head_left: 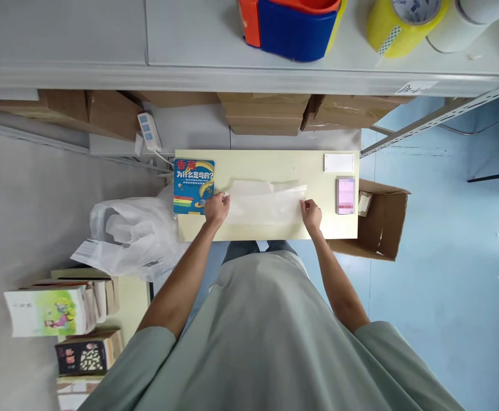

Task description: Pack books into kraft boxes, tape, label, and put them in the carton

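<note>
A translucent plastic bag [264,204] is stretched flat over the pale yellow table [249,233]. My left hand [217,208] pinches its left end. At the opposite end, my right hand [312,215] has its fingers closed on the bag's right edge. Just left of my left hand lies a blue book [193,185] with a banana picture and Chinese lettering. To the right of my right hand is a pink stack of what look like cards or slips [345,195], with a white label or card [338,162] above it.
A grey shelf [189,74] spans above the table, holding a blue and orange tape dispenser [296,28] and yellow tape rolls [390,34]. White plastic bags [142,234] hang at left near stacked books [48,311]. An open cardboard box [389,222] stands right.
</note>
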Demonstrator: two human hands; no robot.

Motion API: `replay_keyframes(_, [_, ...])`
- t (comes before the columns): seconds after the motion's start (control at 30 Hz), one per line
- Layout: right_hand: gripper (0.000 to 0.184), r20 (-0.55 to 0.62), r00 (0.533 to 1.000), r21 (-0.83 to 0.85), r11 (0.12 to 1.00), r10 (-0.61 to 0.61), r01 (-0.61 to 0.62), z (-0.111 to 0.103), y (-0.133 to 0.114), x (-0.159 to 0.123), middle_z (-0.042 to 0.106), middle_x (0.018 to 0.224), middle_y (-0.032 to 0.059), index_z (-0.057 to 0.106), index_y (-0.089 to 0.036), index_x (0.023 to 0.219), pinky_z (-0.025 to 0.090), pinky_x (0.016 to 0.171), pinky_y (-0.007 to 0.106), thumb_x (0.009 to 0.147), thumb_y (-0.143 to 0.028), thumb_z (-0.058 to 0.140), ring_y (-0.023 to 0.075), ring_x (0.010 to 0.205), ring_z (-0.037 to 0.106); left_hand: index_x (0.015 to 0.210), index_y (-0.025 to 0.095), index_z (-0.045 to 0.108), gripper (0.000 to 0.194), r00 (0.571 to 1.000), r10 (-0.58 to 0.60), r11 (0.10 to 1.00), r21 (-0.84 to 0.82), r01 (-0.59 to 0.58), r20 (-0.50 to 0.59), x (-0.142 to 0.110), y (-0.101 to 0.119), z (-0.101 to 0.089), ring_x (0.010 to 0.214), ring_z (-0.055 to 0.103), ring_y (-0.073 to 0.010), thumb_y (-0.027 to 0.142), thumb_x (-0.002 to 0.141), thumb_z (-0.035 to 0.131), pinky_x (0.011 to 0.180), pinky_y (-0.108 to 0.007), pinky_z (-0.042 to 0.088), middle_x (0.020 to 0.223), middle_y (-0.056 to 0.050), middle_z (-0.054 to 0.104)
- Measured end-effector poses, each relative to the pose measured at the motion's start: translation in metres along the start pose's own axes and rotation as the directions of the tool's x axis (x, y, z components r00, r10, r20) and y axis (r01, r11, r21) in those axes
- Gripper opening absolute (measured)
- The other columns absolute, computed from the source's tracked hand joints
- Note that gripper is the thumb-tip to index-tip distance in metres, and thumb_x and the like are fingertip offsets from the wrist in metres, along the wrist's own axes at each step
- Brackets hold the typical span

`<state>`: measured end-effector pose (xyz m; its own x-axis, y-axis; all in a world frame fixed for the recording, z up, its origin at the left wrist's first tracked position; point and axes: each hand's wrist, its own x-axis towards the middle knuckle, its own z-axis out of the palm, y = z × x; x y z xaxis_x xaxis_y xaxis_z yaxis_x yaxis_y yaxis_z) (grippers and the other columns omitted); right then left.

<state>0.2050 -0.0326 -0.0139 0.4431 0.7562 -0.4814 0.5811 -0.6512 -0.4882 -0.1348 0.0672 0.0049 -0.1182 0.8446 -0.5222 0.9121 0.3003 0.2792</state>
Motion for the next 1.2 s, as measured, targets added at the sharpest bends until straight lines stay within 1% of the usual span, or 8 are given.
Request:
replay_keyframes(0.2, [0.034,-0.035,0.999,-0.155,0.988,0.011,-0.016,0.010,-0.001,0.007,0.080,0.121,0.0173,0.070,-0.019,0.116,0.053,0.089,0.037,0.112,-0.050,0.057,0.0306,0.105,0.075,0.144,0.012,0.065,0.046,0.986,0.079,0.996,-0.038,-0.086,-0.148,0.001,-0.008,0.009,0.153,0.048,-0.0427,0.033,0.104,0.061,0.128,-0.052,0.035,0.157,-0.026,0.059])
replay_keyframes(0.33, [0.048,-0.124,0.950,-0.250,0.936,-0.286,0.249,0.021,-0.015,-0.002,0.064,0.154,0.0269,0.064,-0.011,0.145,0.050,0.115,0.047,0.113,-0.045,0.054,0.0364,0.140,0.063,0.163,0.013,0.050,0.061,0.931,0.333,0.930,-0.107,-0.351,-0.152,-0.014,0.013,0.028,0.173,0.019,-0.0417,0.034,0.106,0.055,0.139,-0.062,0.015,0.182,-0.025,0.030])
replay_keyframes(0.47, [0.054,0.173,0.810,-0.238,0.774,-0.561,0.587,0.056,-0.041,-0.006,0.044,0.178,0.0209,0.053,-0.011,0.164,0.035,0.134,0.050,0.117,-0.036,0.040,0.0320,0.168,0.037,0.165,0.008,0.051,0.061,0.788,0.615,0.777,-0.190,-0.600,0.027,-0.024,0.050,0.071,0.176,0.018,-0.0340,0.032,0.109,0.041,0.142,-0.057,0.013,0.183,-0.022,0.034])
replay_keyframes(0.6, [0.061,0.310,0.731,-0.239,0.694,-0.608,0.679,0.079,-0.036,0.004,0.032,0.185,0.0138,0.039,-0.013,0.175,0.024,0.141,0.049,0.118,-0.033,0.032,0.0260,0.175,0.023,0.173,0.010,0.042,0.066,0.781,0.624,0.775,-0.140,-0.616,0.017,-0.014,0.052,0.103,0.177,0.014,-0.0329,0.036,0.112,0.036,0.143,-0.059,0.007,0.185,-0.017,0.030])
replay_keyframes(0.73, [0.076,0.226,0.768,-0.352,0.685,-0.600,0.638,0.068,0.000,0.015,0.021,0.187,0.0163,0.033,-0.009,0.178,0.018,0.143,0.053,0.118,-0.056,0.035,0.0310,0.177,0.017,0.176,0.012,0.038,0.081,0.781,0.622,0.780,-0.043,-0.624,-0.046,0.005,0.013,0.106,0.177,0.007,-0.0378,0.060,0.111,0.043,0.143,-0.063,0.000,0.187,-0.016,0.023])
replay_keyframes(0.87, [0.084,0.198,0.782,-0.386,0.686,-0.591,0.616,0.056,0.017,0.016,0.018,0.187,0.0185,0.029,-0.007,0.179,0.018,0.143,0.056,0.117,-0.064,0.033,0.0331,0.177,0.015,0.177,0.008,0.033,0.091,0.796,0.595,0.799,-0.025,-0.601,-0.106,0.011,-0.011,0.105,0.176,0.006,-0.0399,0.068,0.110,0.042,0.143,-0.064,0.001,0.186,-0.020,0.021])
replay_keyframes(1.07, [0.082,0.158,0.819,-0.360,0.740,-0.552,0.568,0.074,-0.018,0.016,0.015,0.187,0.0219,0.024,-0.002,0.179,0.017,0.143,0.061,0.118,-0.058,0.027,0.0353,0.177,0.010,0.178,0.004,0.027,0.090,0.800,0.588,0.801,-0.049,-0.596,-0.121,0.017,0.008,0.109,0.177,0.003,-0.0376,0.064,0.112,0.039,0.143,-0.063,0.005,0.187,-0.023,0.012])
replay_keyframes(1.2, [0.082,0.177,0.794,-0.293,0.739,-0.582,0.607,0.094,-0.048,0.023,0.014,0.188,0.0200,0.023,-0.003,0.179,0.015,0.143,0.060,0.118,-0.057,0.028,0.0341,0.177,0.009,0.179,0.005,0.025,0.087,0.780,0.609,0.782,-0.056,-0.621,-0.144,0.033,0.025,0.103,0.177,0.003,-0.0364,0.058,0.112,0.041,0.143,-0.062,0.003,0.187,-0.021,0.013])
